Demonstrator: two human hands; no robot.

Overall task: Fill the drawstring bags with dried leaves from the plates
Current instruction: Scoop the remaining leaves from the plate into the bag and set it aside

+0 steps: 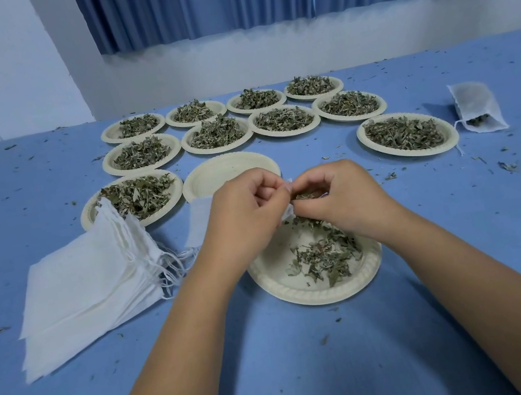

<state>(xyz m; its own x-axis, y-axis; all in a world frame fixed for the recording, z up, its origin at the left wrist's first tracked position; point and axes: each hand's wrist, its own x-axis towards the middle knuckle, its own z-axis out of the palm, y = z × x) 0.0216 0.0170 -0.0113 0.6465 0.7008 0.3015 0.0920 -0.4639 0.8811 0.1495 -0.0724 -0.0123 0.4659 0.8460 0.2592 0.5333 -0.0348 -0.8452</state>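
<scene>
Both hands over the near cream paper plate (320, 286), with a thin scatter of dried green leaves (326, 252) left on it. Left hand (244, 210) with grip pinched together on the edge of a small white drawstring bag (287, 210), mostly hidden between the hands; right hand (335, 198) with fingers closed on a pinch of leaves at the bag's mouth. Probably in the middle of filling this bag. Risk from here: leaves slipping past the narrow mouth and falling beside the plate, if the mouth closes or the pinch opens too early; already many crumbs scattered on the blue surface (299, 364). Also possible: thin fabric sliding out of the left grip. Around: a stack of flat white empty bags (87, 290) on the left, with loose strings reaching toward the left forearm, easy to catch and drag. One empty cream plate (230, 169) just behind the hands, ten full plates of leaves (216, 132) farther back in rows and at the right. One filled white bag (476, 107) far at the right, well apart. Nothing between the hands and the near plate.
</scene>
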